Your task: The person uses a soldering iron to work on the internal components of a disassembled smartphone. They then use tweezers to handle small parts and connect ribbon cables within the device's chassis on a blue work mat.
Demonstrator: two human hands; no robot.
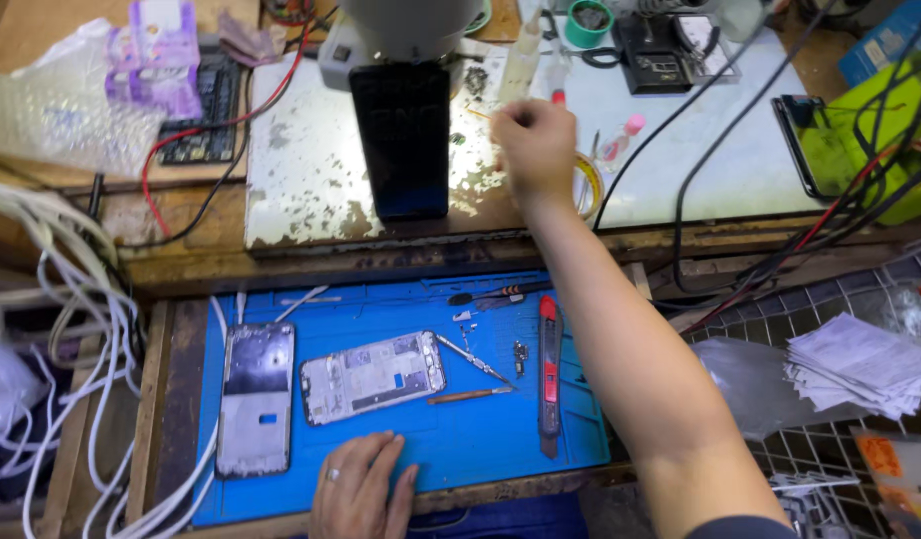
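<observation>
My right hand [536,146] reaches up over the worn white work plate [310,170], fingers pinched together next to a black phone [402,140] lying face up; whether it holds anything small I cannot tell. A roll of tape [590,185] lies just beside the wrist. My left hand [362,489] rests flat, fingers apart, on the near edge of the blue mat [460,449]. On the mat lie an opened phone frame [372,376] and a second phone body [256,397] to its left.
Tweezers [474,361], a thin wooden-handled tool [470,396], a red-and-black utility knife [549,369] and small screws sit on the mat. White cables [71,329] hang at the left. Black and red wires [820,190] cross the right side. A paper stack [860,364] lies at right.
</observation>
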